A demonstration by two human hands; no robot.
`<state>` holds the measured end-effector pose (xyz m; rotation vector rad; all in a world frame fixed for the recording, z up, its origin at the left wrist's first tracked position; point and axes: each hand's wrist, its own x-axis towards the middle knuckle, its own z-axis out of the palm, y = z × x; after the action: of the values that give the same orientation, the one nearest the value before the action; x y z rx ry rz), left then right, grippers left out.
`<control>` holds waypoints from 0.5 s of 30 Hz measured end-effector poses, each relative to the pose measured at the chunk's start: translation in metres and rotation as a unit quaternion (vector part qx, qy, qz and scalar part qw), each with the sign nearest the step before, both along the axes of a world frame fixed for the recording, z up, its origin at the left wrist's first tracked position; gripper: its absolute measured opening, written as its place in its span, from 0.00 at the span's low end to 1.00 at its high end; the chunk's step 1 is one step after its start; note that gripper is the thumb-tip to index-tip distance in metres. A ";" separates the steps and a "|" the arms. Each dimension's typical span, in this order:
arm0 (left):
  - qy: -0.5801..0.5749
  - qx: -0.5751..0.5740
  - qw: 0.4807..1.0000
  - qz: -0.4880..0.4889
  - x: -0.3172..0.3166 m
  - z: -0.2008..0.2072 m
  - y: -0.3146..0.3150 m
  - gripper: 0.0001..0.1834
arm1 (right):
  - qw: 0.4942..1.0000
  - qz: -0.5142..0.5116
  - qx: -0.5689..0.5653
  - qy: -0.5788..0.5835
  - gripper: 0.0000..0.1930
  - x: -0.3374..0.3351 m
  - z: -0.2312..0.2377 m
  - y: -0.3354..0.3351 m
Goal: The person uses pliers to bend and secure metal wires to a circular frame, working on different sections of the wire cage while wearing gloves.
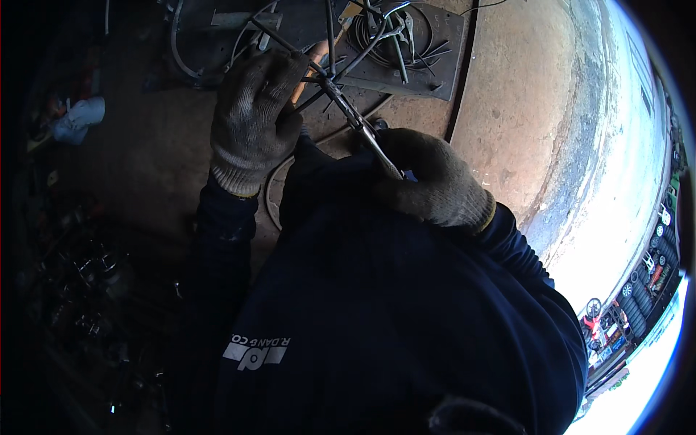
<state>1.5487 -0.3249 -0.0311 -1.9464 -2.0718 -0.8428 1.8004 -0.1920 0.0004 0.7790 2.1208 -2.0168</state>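
My left hand (254,116), in a grey knit glove, is closed around a thin dark rod of a welded metal rod frame (332,43) with several rods meeting at one joint. In my right hand (442,181), also gloved, are the handles of silver pliers (355,119). The pliers' jaws reach up to the frame's joint, seemingly clamped on a rod there. My right fingertips are partly hidden behind the handles. Behind the frame, close to my left fingers, lies an orange-brown stick-like piece (299,90).
A dark metal plate (446,61) lies beyond the frame, bearing a wire coil (360,36), another clamp-like tool (407,32) and loose rods. A thin hose (270,190) curves over the brown floor. At far left sits a pale cloth or glove (83,116). Sunlit ground stretches away at right.
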 end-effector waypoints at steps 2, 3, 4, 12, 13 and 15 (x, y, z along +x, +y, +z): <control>-0.001 -0.004 1.000 0.003 0.000 -0.003 -0.002 0.41 | 1.000 0.002 0.003 -0.011 0.32 -0.001 0.002 0.001; -0.004 -0.004 1.000 0.001 0.000 -0.002 -0.002 0.41 | 1.000 0.008 -0.002 -0.023 0.33 -0.002 0.005 0.003; -0.006 -0.004 1.000 -0.002 0.000 -0.002 -0.001 0.41 | 0.999 0.013 -0.006 -0.034 0.33 -0.004 0.010 0.004; -0.001 -0.010 1.000 0.007 0.001 -0.005 -0.003 0.42 | 0.994 -0.052 -0.085 0.044 0.42 0.004 -0.002 -0.005; 0.002 -0.010 1.000 0.006 0.001 -0.006 -0.003 0.42 | 0.987 -0.083 -0.124 0.066 0.44 0.003 -0.002 -0.010; 0.002 -0.015 1.000 0.005 0.001 -0.007 -0.003 0.42 | 0.979 -0.098 -0.157 0.084 0.46 0.005 -0.008 -0.014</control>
<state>1.5496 -0.3283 -0.0376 -1.9503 -2.1006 -0.8094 1.8051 -0.2056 -0.0074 0.8185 1.7913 -2.5201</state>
